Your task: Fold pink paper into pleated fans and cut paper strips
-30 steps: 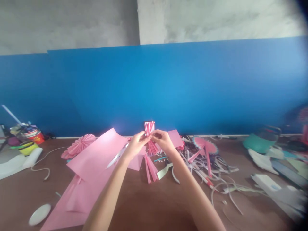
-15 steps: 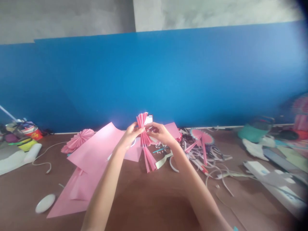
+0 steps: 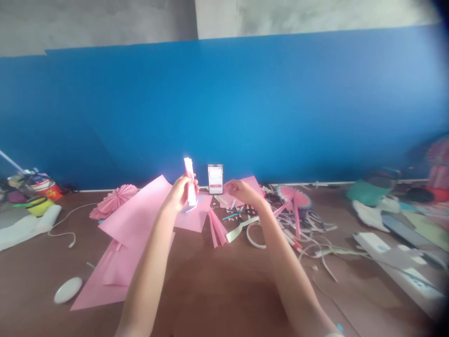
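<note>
Held upright in my left hand [image 3: 179, 191] is a pleated pink paper [image 3: 190, 180], pressed together into a narrow stack. My left fingers are closed round it, and its pale edges face up. My right hand [image 3: 242, 191] holds nothing that I can see; its fingers are bent and a little apart, over a small pink sheet [image 3: 255, 183] behind the paper scraps. Between the two hands a phone [image 3: 215, 180] stands upright against the blue wall. Below it a folded pink paper piece [image 3: 218, 229] lies on the table.
Large pink sheets [image 3: 140, 220] and a pink paper fan [image 3: 117, 200] lie left, near a white oval object [image 3: 68, 290]. At right are paper strips [image 3: 315, 229], a pink rosette with tails [image 3: 294, 199] and a white power strip [image 3: 386, 257]. The blue wall [image 3: 224, 107] bounds the back.
The fanned pleats are now squeezed into a narrow stack in my left hand, which moved left. My right hand has let go of them and moved right. The phone is now fully visible.
</note>
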Motion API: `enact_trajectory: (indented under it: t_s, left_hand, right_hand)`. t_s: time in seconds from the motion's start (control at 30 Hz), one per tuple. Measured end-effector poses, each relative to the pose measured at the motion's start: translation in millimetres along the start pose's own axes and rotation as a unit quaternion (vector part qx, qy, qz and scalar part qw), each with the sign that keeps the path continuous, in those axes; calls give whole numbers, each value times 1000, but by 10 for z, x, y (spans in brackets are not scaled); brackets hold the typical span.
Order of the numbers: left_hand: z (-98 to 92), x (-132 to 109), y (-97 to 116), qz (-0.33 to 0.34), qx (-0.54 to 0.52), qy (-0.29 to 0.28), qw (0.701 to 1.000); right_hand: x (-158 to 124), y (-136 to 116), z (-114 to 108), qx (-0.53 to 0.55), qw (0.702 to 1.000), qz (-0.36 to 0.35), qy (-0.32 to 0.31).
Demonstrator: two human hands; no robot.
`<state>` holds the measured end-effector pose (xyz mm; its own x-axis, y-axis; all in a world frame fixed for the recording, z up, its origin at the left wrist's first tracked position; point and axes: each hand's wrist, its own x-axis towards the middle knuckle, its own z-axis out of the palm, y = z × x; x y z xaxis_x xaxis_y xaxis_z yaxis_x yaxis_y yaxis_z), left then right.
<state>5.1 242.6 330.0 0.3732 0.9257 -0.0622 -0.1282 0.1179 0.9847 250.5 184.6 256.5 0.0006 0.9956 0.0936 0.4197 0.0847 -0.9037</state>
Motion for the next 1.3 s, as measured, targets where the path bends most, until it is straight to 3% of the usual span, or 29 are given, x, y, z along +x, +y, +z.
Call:
enact_trajectory:
  t_s: [0.17, 0.3, 0.4, 0.5, 0.63, 0.73, 0.87, 1.03, 1.17, 1.3]
  left_hand:
    - [17, -3, 15, -9, 11, 5, 1000]
    - [90, -26, -32, -26, 52, -17, 998]
    - [256, -74, -261, -59, 127, -51, 989]
    - [534, -151, -679, -101, 226, -103, 963]
    - [874, -305, -1225, -117, 366, -189, 904]
    - [1013, -456, -1446, -71, 476, -194, 855]
    - [1117, -630, -1544, -35, 564, -195, 802]
    - [1161, -685, -1545, -27, 612, -198, 765]
    - [1145, -650, -1511, -30, 618, -192, 762]
    - [1139, -623, -1439, -53, 591, -198, 780]
  right_hand:
    - [-135, 179, -159, -53, 976, 164, -133]
    - [-219, 178, -247, -60, 956, 234, -166]
    - [-236, 170, -335, -55, 960, 243, -129]
    - [-248, 233, -486, -65, 969, 233, -52]
    - [-314, 385, -717, -88, 970, 219, 60]
    - [-394, 452, -838, -96, 962, 219, 133]
    - [-464, 441, -899, -102, 951, 224, 187]
    - [-432, 368, -865, -103, 950, 218, 200]
    - [-379, 282, -817, -108, 950, 213, 203]
    - [-411, 132, -805, -119, 950, 199, 207]
